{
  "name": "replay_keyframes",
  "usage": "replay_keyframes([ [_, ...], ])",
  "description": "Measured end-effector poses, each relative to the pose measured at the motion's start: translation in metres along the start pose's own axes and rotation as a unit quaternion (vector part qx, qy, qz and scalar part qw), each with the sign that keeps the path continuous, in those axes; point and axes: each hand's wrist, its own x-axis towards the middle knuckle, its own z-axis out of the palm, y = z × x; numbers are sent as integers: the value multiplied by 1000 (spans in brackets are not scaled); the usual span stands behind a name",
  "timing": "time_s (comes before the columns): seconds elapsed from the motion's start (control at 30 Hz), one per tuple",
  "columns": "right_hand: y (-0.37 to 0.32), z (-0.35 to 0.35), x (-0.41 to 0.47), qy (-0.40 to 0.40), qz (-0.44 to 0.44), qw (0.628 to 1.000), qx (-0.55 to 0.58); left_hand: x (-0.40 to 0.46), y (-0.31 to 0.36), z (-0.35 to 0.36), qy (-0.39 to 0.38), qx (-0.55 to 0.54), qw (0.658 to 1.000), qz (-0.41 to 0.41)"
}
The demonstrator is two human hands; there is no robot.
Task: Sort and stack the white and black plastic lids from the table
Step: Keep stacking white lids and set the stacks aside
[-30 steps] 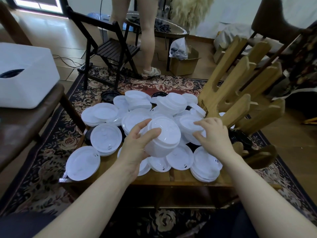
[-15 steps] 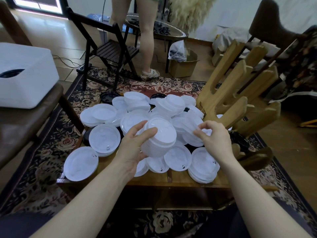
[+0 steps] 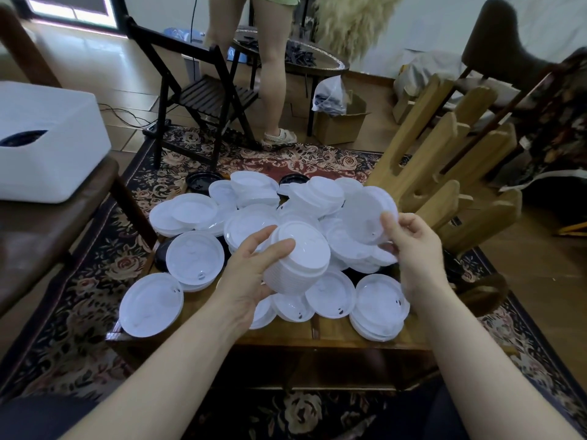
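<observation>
Lifting since before: right hand [image 3: 413, 249] with white lid [image 3: 365, 214], left hand [image 3: 251, 271] gripping stack [image 3: 298, 258]

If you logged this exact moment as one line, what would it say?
phase: stacking white lids | left hand: holds white lid stack | right hand: pinches single white lid, lifted above pile | table: many loose lids

Both forearms [image 3: 178, 369] bare, no sleeves; dark trousers [image 3: 41, 417], prob.

Looks like a home living rm: floral rug [image 3: 95, 290] lying on wood floor, black folding chair [image 3: 203, 90] standing nearby, low wood table [image 3: 333, 338] sitting w/ cardboard box [image 3: 343, 122] behind.
</observation>
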Motion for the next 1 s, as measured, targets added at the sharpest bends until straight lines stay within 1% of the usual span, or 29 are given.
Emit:
replay_keyframes([
  [0.07, -4, 0, -3, -67, 91, 984, 141, 0, -1, 0, -5, 1, 1000, 2],
  [0.1, -5, 0, -5, -98, 119, 972, 179, 0, -1, 0, -7, 3, 1000, 3],
  [0.17, -5, 3, -10, -140, 138, 959, 205, -1, -2, 1, -12, 5, 1000, 4],
  [0.3, -7, 8, -15, -186, 146, 938, 252, -2, -3, 1, -19, 7, 1000, 8],
  [0.37, -5, 10, -17, -213, 148, 933, 251, -2, -3, 2, -20, 8, 1000, 11],
  [0.43, -4, 14, -22, -230, 139, 940, 210, -3, -2, 3, -25, 10, 999, 18],
  [0.47, -3, 16, -23, -238, 120, 949, 167, -3, -2, 3, -26, 13, 999, 24],
  [0.53, -3, 19, -26, -253, 60, 965, 40, -4, -2, 3, -23, 21, 999, 37],
  [0.6, -4, 20, -29, -249, 12, 966, -69, -4, -4, 3, -21, 27, 999, 38],
  [0.7, 0, 18, -31, -220, -1, 961, -169, -4, -3, 3, -28, 30, 999, 34],
  [0.77, 3, 18, -33, -223, 1, 957, -183, -3, -2, 3, -43, 30, 998, 30],
  [0.93, 4, 20, -35, -288, -32, 948, -134, -4, -3, 3, -79, 50, 995, 19],
  [1.0, 6, 21, -33, -297, -52, 944, -132, -5, -3, 2, -83, 44, 995, 16],
])
